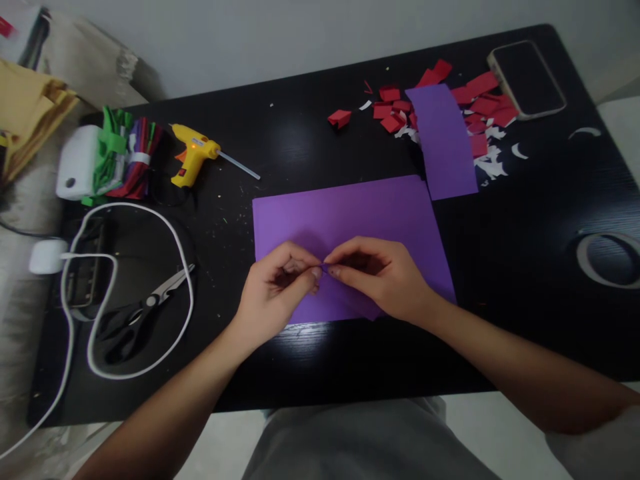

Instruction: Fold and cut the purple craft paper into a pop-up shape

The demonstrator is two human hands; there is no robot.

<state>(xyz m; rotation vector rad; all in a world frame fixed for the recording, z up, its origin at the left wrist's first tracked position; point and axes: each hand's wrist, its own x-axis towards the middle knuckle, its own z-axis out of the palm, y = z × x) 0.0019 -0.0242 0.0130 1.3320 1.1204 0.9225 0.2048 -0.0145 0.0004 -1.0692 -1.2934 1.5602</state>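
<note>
A small purple piece of paper is pinched between the fingertips of both hands, mostly hidden by them. My left hand grips its left end with thumb and forefinger. On the other end, my right hand closes in the same way. Both hands hover over a purple sheet lying flat on the black table. Another purple paper edge shows beneath my right hand; I cannot tell whether it is joined to the held piece.
A purple strip lies over red paper pieces and white scraps beside a phone. Left are a yellow glue gun, scissors, a looped white cable and green and red bundles. A white paper ring lies right.
</note>
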